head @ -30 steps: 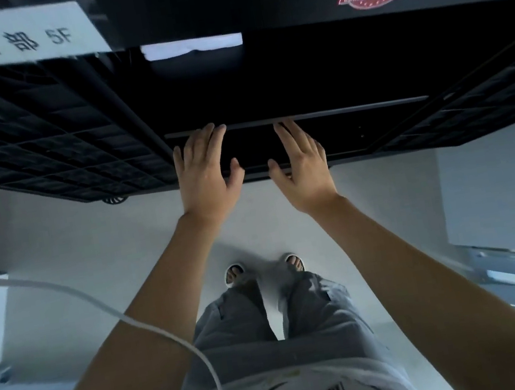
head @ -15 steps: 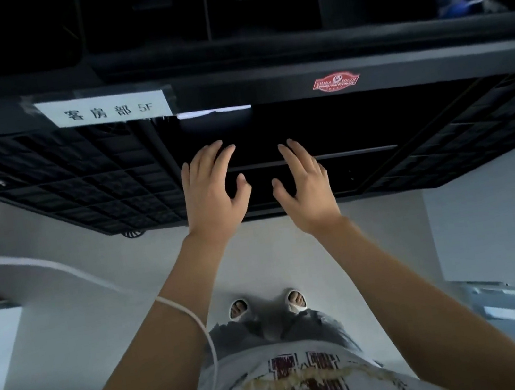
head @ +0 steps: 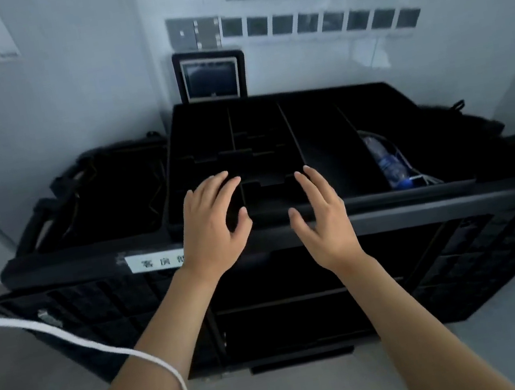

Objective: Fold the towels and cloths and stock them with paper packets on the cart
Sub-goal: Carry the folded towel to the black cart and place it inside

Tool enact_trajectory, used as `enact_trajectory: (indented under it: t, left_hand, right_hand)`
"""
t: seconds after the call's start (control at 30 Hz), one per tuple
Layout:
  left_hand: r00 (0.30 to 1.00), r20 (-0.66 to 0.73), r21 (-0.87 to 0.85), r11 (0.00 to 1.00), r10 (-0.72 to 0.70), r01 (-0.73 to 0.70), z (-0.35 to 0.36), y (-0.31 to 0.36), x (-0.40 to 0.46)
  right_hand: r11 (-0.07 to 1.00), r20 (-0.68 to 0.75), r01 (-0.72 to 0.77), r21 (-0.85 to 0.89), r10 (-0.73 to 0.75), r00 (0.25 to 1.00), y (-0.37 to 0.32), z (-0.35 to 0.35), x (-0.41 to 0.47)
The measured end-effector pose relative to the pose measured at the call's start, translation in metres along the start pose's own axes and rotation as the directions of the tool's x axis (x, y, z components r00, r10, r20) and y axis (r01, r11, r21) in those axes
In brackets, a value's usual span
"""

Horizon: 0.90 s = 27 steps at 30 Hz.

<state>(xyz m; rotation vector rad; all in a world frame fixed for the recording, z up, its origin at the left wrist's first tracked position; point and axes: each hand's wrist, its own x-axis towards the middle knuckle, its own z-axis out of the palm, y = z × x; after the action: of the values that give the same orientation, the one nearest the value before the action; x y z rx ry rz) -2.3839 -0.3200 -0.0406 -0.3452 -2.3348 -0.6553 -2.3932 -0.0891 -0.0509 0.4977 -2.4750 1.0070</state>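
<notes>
A black housekeeping cart [head: 388,218] stands against the wall in front of me. Its top holds a black divided tray [head: 316,151] whose compartments look dark and bare. My left hand [head: 212,225] and my right hand [head: 320,218] hover side by side above the cart's front rail, fingers spread and relaxed, holding nothing. No towels, cloths or paper packets show anywhere in the head view.
A plastic water bottle [head: 385,161] lies in the tray's right compartment. A dark bag [head: 107,191] hangs on the cart's left end. A white label [head: 155,261] sits on the front rail. A small screen [head: 210,79] and switches are on the wall behind. A white cable [head: 69,336] crosses my left forearm.
My view has swung up from the floor and the cart's lower shelves to the cart's top tray and the wall. Both hands stayed open and side by side, now over the front rail.
</notes>
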Motion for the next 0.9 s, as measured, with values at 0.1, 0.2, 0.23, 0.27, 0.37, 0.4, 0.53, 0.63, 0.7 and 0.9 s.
enact_trajectory:
  t: [0.1, 0.2, 0.23, 0.27, 0.37, 0.4, 0.53, 0.63, 0.7, 0.9]
  left_hand:
    - [0.998, -0.025, 0.036, 0.998, 0.061, -0.060, -0.028, 0.000, 0.033]
    - [0.993, -0.040, 0.080, 0.991, 0.111, -0.108, -0.051, 0.005, 0.065]
    - [0.992, -0.040, 0.096, 0.988, 0.121, -0.117, -0.057, 0.009, 0.075]
    - [0.990, -0.043, 0.108, 0.986, 0.135, -0.130, -0.063, 0.014, 0.086]
    - [0.976, -0.080, 0.132, 0.972, 0.204, -0.193, -0.074, 0.035, 0.118]
    - [0.971, -0.096, 0.140, 0.969, 0.220, -0.206, -0.077, 0.043, 0.129]
    - [0.965, -0.159, 0.162, 0.969, 0.210, -0.184, -0.079, 0.073, 0.163]
    - [0.970, -0.179, 0.157, 0.978, 0.163, -0.136, -0.075, 0.089, 0.179]
    - [0.976, -0.180, 0.157, 0.983, 0.124, -0.096, -0.069, 0.095, 0.182]
    - [0.985, -0.173, 0.207, 0.978, 0.025, 0.011, -0.050, 0.111, 0.174]
  right_hand:
    - [0.999, -0.045, 0.034, 0.000, -0.034, 0.998, -0.015, -0.022, 0.028]
    - [0.998, -0.085, 0.068, 0.004, -0.067, 0.994, -0.025, -0.041, 0.049]
    - [0.997, -0.092, 0.074, 0.007, -0.073, 0.993, -0.028, -0.047, 0.055]
    - [0.997, -0.099, 0.081, 0.010, -0.080, 0.992, -0.029, -0.054, 0.060]
    - [0.993, -0.124, 0.112, 0.027, -0.108, 0.986, -0.029, -0.075, 0.076]
    - [0.992, -0.134, 0.124, 0.029, -0.119, 0.984, -0.028, -0.082, 0.082]
    - [0.986, -0.162, 0.166, 0.015, -0.162, 0.973, -0.022, -0.113, 0.103]
    - [0.981, -0.191, 0.191, 0.034, -0.181, 0.965, -0.014, -0.138, 0.117]
    - [0.978, -0.199, 0.203, 0.042, -0.191, 0.961, -0.006, -0.151, 0.122]
    - [0.981, -0.099, 0.186, 0.051, -0.181, 0.979, 0.031, -0.170, 0.124]
